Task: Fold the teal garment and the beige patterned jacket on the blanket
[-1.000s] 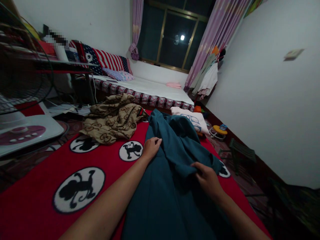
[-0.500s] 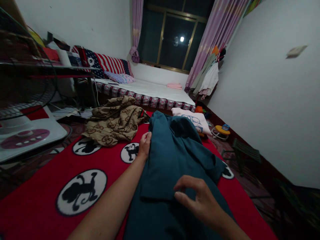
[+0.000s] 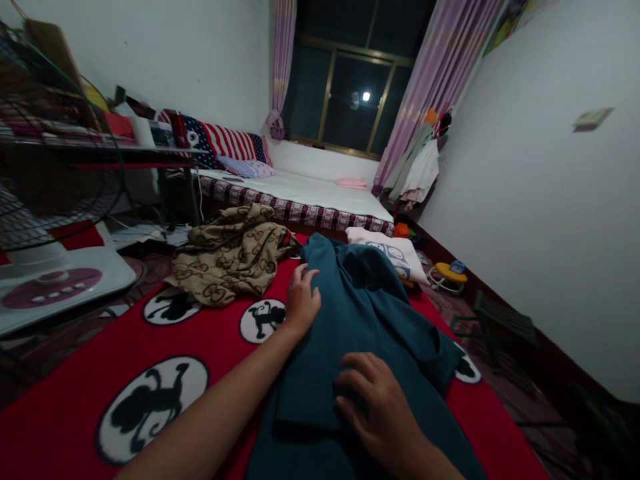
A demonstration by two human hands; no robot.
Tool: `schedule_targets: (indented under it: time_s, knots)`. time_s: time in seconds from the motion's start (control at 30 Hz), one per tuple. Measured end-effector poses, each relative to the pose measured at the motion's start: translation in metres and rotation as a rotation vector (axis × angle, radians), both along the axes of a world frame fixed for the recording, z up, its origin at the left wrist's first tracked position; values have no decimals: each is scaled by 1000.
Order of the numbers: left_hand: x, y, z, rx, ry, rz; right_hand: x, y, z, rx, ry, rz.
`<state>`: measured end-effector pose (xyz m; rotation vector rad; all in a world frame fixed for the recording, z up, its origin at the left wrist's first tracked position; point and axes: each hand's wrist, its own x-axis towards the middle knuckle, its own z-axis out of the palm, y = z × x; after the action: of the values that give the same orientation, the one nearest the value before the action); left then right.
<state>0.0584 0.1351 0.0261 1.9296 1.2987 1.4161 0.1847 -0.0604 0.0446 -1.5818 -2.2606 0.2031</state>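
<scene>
A dark teal garment with long sleeves lies spread on a red blanket printed with black monkey figures in white circles. One sleeve is laid lengthwise along the garment's left side. My left hand rests at that side's upper edge, fingers apart and holding nothing. Over the sleeve's cuff end is my right hand, its fingers curved and the thumb apart from them, with nothing seen between them. Whether the right fingertips touch the cloth I cannot tell. Left of the garment, a brown patterned cloth lies crumpled.
Beyond the garment lies a white printed pillow. A fan and a cluttered desk stand at the left. At the right are a yellow stool and a dark folding stool. A bed is under the window.
My left hand has opened from a closed hold at the garment's left edge and now lies on the cloth. My right hand has shifted slightly left. The view has tilted up a little.
</scene>
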Motion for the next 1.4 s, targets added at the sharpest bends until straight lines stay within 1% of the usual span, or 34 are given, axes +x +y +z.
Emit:
schedule_targets:
  time_s: [0.03, 0.07, 0.1, 0.13, 0.17, 0.23, 0.33, 0.4, 0.47, 0.57, 0.63, 0.67, 0.73, 0.8, 0.87, 0.93, 1.0, 1.07, 1.13, 1.2, 1.3, 1.4]
  knots:
    - [7, 0, 5, 74, 167, -70, -3, 2, -4, 13, -12, 29]
    - [14, 1, 9, 111, 330, -146, -6, 4, -9, 5, -30, 71]
    - [22, 3, 11, 105, 468, -211, -8, 6, -16, -18, -54, 117]
    - [29, 8, 11, 74, 589, -246, -11, 8, -23, -43, -79, 161]
    - [34, 15, 8, 35, 688, -247, -13, 10, -31, -62, -103, 198]
    - [42, 32, 0, -16, 815, -199, -15, 13, -47, -62, -140, 234]
    - [45, 65, -14, -23, 879, -118, -15, 16, -64, 11, -191, 241]
    - [47, 86, -20, -31, 879, -65, -13, 18, -72, 101, -225, 237]
    - [50, 104, -21, -28, 876, -39, -13, 21, -79, 207, -254, 233]
    - [55, 129, -19, -2, 890, -53, -14, 25, -90, 352, -288, 218]
    - [58, 143, -18, 6, 906, -68, -14, 26, -94, 408, -309, 191]
    - [58, 149, -17, -4, 916, -78, -14, 25, -94, 410, -315, 182]
    - [60, 159, -17, -61, 942, -114, -14, 23, -91, 352, -310, 190]
    - [61, 165, -18, -134, 966, -165, -12, 21, -83, 241, -275, 222]
    - [62, 164, -18, -187, 977, -211, -11, 20, -74, 121, -225, 244]
    - [61, 154, -17, -215, 982, -247, -10, 20, -66, 14, -169, 261]
    - [58, 132, -18, -227, 974, -287, -10, 19, -58, -81, -111, 278]
    - [50, 98, -20, -187, 949, -342, -11, 17, -49, -151, -52, 280]
    - [34, 57, -22, -94, 927, -421, -13, 13, -39, -173, 10, 264]
    - [13, 16, -24, 4, 933, -519, -14, 7, -31, -146, 83, 255]
    - [-20, -36, -23, 65, 960, -659, -17, 0, -25, -20, 249, 311]
    - [-44, -75, -21, 87, 958, -700, -21, -3, -29, 132, 398, 419]
